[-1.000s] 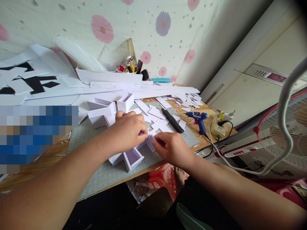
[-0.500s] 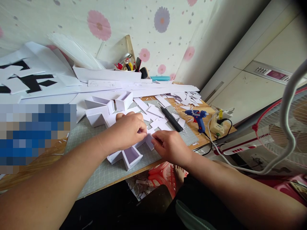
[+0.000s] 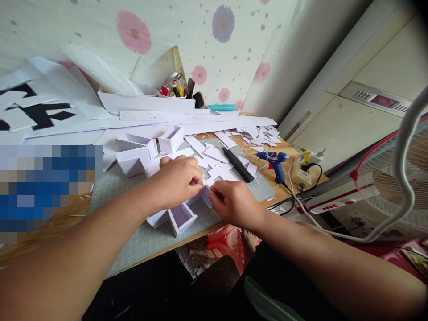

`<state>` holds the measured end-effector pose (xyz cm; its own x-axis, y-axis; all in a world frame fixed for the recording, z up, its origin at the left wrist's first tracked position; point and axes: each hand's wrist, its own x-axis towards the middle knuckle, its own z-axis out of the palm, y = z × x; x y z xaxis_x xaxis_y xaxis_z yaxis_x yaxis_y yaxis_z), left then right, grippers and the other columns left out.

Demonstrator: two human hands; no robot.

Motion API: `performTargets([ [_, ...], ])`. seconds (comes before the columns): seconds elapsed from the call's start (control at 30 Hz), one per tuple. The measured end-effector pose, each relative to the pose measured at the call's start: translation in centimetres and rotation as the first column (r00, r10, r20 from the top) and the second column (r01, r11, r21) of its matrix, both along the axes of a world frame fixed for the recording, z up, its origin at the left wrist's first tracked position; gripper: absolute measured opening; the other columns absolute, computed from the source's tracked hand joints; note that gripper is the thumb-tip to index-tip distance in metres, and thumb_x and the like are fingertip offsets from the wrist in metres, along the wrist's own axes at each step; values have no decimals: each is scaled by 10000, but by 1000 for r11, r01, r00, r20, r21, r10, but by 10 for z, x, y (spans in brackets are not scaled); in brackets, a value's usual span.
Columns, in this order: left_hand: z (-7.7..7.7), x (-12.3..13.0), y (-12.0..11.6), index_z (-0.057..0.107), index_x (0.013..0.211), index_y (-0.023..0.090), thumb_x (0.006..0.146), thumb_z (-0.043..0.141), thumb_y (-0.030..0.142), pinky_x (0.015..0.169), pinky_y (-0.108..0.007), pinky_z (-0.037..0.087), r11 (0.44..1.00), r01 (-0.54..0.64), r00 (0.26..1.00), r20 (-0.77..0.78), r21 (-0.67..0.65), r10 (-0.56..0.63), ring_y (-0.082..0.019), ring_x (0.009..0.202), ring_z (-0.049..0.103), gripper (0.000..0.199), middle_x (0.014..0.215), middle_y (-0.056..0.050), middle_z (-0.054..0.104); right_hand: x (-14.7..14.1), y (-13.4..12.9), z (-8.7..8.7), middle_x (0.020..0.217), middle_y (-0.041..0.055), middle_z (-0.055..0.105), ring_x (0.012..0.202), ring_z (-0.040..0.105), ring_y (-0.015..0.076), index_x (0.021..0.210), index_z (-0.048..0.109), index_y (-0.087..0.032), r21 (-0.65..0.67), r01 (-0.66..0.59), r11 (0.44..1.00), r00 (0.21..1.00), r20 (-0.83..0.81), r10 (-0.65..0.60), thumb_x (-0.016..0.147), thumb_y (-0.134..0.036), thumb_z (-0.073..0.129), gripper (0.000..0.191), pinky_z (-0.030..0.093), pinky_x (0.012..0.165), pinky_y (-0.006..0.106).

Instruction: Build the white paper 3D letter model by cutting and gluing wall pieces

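Observation:
A white foam-board structure (image 3: 183,216) with several open box-like arms lies on the grey cutting mat (image 3: 130,243). My left hand (image 3: 182,178) is closed over its middle, fingers curled at the board wall. On the right, my right hand (image 3: 236,200) pinches the end of the nearest box arm between thumb and fingers. Part of the structure is hidden under my left hand and wrist. Past my hands, a black pen-shaped cutter (image 3: 238,164) rests on white offcuts (image 3: 216,154).
A blue glue gun (image 3: 274,165) stands on the table's right side, its cord near a power strip (image 3: 302,173). Long white strips (image 3: 227,122) and a container of tools (image 3: 175,89) line the back. A fan (image 3: 394,174) is at right; a blurred patch covers the left.
The view has shifted slightly, so everything sits a little further left. Both hands keep the same hold on the foam-board structure.

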<state>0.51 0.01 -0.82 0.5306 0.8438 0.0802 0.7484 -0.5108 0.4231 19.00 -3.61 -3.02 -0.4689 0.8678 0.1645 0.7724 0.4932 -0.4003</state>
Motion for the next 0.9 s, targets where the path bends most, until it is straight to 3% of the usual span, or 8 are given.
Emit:
performTargets([
  [0.7, -2, -1, 1, 695, 613, 246, 750, 516, 219, 797, -412, 294, 1000, 11, 999, -32, 12, -11, -226, 903, 551, 227, 841, -10, 663, -2, -1, 2, 605, -6, 530, 562, 428, 101, 672, 539, -166, 9, 26, 1000, 997, 77, -27, 830, -176, 547, 158, 283, 560, 239],
  [0.9, 1, 0, -1, 691, 621, 226, 747, 542, 178, 819, -437, 281, 1000, 1, 1000, -10, -9, -1, -232, 921, 554, 201, 852, -13, 660, -2, -1, 2, 583, -21, 484, 542, 396, 94, 641, 469, -179, -10, 16, 1000, 999, 43, -16, 828, -187, 529, 196, 269, 552, 236],
])
